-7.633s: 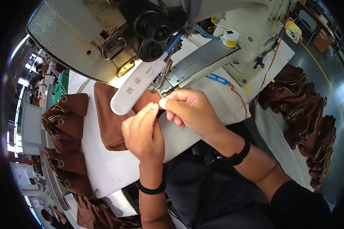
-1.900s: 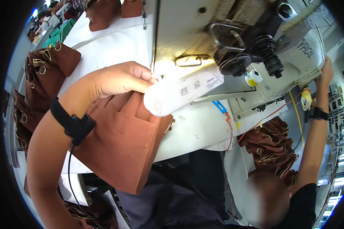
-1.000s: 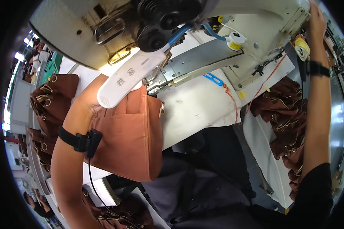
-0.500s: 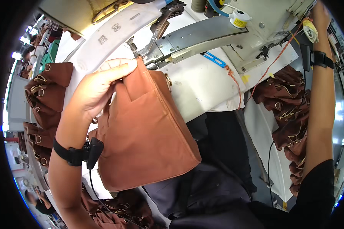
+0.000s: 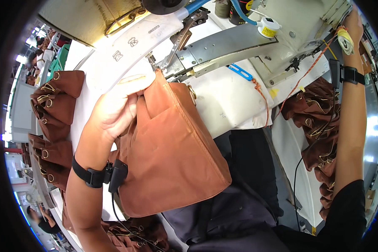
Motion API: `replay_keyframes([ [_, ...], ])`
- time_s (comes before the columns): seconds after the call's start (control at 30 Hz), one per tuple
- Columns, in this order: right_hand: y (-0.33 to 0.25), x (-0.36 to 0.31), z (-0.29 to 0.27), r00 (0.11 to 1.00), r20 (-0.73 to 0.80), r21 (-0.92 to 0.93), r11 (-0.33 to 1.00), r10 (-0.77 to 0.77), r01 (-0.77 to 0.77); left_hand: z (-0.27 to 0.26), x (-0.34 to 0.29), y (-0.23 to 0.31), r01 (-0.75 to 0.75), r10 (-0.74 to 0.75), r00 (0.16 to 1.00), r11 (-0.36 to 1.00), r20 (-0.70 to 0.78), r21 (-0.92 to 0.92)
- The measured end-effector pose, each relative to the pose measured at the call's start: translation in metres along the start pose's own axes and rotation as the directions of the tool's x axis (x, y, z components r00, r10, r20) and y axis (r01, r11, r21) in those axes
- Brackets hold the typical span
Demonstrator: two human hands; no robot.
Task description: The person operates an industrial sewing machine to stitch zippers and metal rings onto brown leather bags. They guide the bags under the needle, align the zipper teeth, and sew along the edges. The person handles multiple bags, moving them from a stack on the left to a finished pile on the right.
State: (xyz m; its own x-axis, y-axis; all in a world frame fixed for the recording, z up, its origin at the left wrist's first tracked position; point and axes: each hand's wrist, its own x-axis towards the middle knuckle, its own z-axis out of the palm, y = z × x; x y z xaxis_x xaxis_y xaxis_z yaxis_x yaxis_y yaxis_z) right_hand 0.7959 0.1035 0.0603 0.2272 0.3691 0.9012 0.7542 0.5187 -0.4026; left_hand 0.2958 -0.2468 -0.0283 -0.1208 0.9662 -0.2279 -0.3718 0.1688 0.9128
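A brown bag [image 5: 172, 155] with a stitched side seam hangs from a sewing machine [image 5: 227, 52], its upper corner under the needle area. My left hand [image 5: 119, 101] is closed on the bag's upper edge, thumb and fingers pinching the fabric beside an open fold. A small metal ring [image 5: 192, 93] shows on the bag's far side. At the far right my right hand [image 5: 353, 27] reaches up beside the machine's end; its fingers are hidden, so whether it grips anything does not show. Both wrists wear black straps with small devices.
Stacks of similar brown bags [image 5: 56, 105] stand on the left, with more brown bags [image 5: 313, 122] at the right. A blue slotted piece [image 5: 240, 72] lies on the white table, tied to a cord. A small white bottle [image 5: 267, 27] rests on the machine.
The bag and my left hand have shifted slightly right and down in the picture, and the whole view has moved a little too. My right hand stays beside the machine's end.
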Motion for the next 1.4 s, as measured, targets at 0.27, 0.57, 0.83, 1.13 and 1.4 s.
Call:
replay_keyframes([
  [0.27, -0.011, -0.032, 0.003, 0.997, 0.020, 0.195, 0.978, 0.070, -0.073, -0.007, -0.001, -0.008, -0.020, 0.023, 0.999, 0.997, -0.033, 0.075],
  [0.57, -0.002, -0.037, 0.005, 0.998, 0.024, 0.195, 0.979, 0.055, -0.059, -0.001, -0.003, 0.000, 0.031, -0.044, 0.997, 0.982, 0.068, 0.184],
  [0.83, 0.002, -0.040, 0.005, 0.999, 0.018, 0.202, 0.978, 0.050, -0.052, -0.008, -0.004, -0.008, -0.043, 0.054, 0.997, 0.978, -0.050, 0.204],
  [1.13, 0.021, -0.037, 0.005, 0.997, 0.059, 0.138, 0.990, -0.047, 0.038, -0.014, 0.009, -0.008, 0.046, -0.045, 0.999, 0.998, -0.006, 0.047],
  [1.4, 0.054, -0.021, 0.009, 0.991, 0.124, 0.257, 0.966, -0.049, 0.015, -0.013, 0.013, -0.009, 0.019, -0.019, 0.998, 1.000, 0.064, 0.006],
])
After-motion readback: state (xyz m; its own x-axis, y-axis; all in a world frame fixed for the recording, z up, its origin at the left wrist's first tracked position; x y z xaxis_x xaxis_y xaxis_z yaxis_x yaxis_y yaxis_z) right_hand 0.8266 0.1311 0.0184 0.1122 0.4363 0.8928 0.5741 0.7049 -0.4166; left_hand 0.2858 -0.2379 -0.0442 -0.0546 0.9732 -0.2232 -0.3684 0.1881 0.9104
